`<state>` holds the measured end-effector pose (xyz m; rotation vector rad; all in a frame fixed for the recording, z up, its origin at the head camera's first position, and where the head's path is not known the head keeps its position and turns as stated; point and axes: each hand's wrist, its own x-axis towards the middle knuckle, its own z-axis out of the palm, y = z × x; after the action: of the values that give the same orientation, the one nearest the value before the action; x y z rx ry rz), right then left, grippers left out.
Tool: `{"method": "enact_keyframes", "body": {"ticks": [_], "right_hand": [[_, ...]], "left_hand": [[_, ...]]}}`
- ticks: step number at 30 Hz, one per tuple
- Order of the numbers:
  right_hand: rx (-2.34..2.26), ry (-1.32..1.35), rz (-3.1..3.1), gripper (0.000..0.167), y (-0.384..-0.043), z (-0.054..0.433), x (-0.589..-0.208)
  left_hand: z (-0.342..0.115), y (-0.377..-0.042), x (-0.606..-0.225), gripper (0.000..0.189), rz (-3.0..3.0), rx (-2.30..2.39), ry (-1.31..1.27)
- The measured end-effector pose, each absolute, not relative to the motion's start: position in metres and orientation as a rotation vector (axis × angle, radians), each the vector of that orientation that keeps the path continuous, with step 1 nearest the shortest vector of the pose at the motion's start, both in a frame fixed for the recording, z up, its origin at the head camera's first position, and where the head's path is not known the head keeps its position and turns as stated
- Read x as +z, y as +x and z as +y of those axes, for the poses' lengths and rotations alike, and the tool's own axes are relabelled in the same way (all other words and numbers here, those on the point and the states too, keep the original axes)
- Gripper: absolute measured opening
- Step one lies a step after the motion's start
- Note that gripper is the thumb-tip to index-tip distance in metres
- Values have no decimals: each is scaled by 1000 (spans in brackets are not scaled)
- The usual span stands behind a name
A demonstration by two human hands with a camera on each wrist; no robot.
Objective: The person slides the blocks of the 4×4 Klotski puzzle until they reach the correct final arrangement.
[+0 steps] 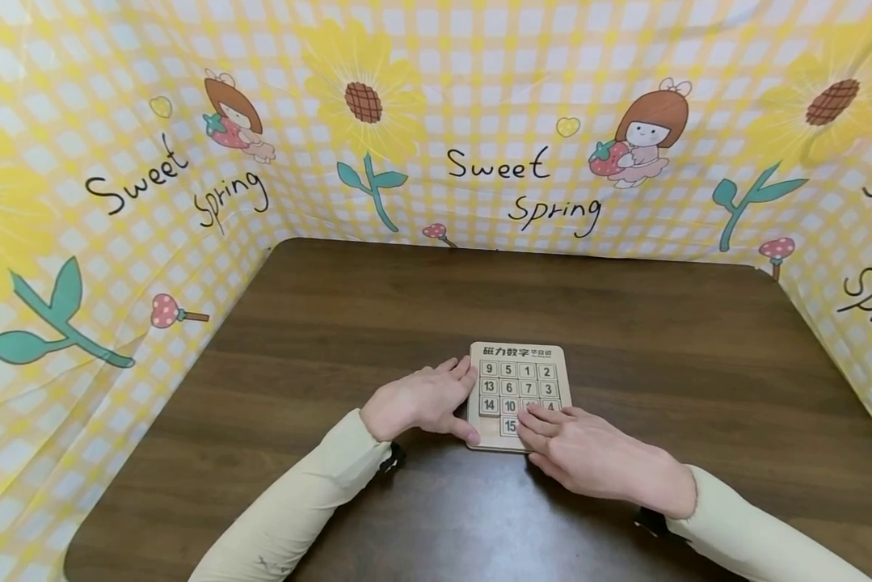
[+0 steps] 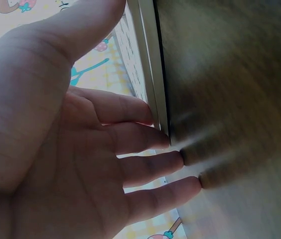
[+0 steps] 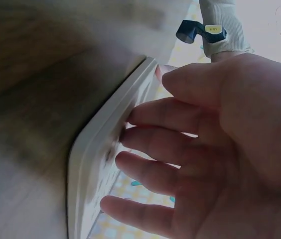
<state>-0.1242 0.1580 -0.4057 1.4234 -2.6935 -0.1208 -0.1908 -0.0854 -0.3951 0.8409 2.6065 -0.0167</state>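
Number puzzle (image 1: 509, 388) lies between left hand (image 1: 432, 398) and right hand (image 1: 588, 453).

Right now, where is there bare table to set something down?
The brown table is bare between the number sliding puzzle and the checked cloth, left of the left sleeve, and right of the puzzle beyond the right sleeve. The puzzle is crowded: left fingers at its left edge, right fingers over its lower-right part.

A screened-off spot, whether home or office unclear. Checked cloth (image 1: 472, 77) encloses a table (image 1: 377, 311) far, left and right.
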Motion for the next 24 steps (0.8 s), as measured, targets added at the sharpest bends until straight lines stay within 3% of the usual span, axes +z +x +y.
{"method": "enact_keyframes", "body": {"ticks": [24], "right_hand": [[-34,1487,-2691,50,-149,133,-409]], "left_hand": [[-86,-192,-395,101,2605,-6,859]]}}
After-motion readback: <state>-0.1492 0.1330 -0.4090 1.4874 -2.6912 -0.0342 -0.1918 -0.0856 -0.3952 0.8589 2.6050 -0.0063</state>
